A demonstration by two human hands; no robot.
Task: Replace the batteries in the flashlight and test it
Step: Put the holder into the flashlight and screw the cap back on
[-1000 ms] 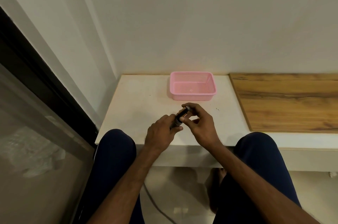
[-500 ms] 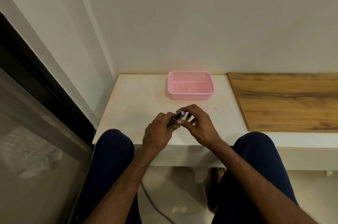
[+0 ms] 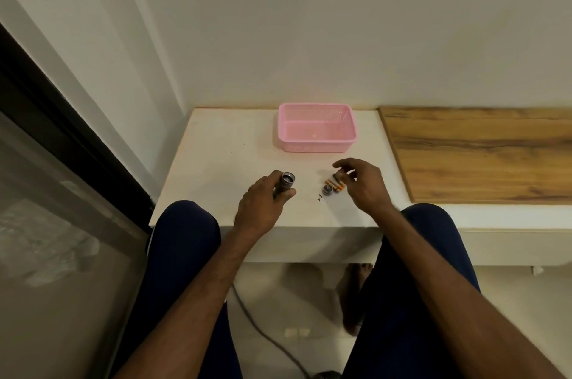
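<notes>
**Flashlight body in the left hand, batteries loose on the counter**

White counter ran along a plain wall in front of us, and both our hands worked above its near edge. Our left hand was clenched around the dark flashlight, whose round open end pointed up and away from us. Our right hand hovered with fingers loosely curled and spread, grasping nothing that we could see, its fingertips just over a small cluster of orange batteries lying on the counter. A small round cap sat touching the left side of that cluster, and a few dark specks lay just beside it, nearer to us. Farther back, near the wall, stood a pink basket. To its right a wooden board covered the counter. Our knees in dark trousers were below the edge.
</notes>
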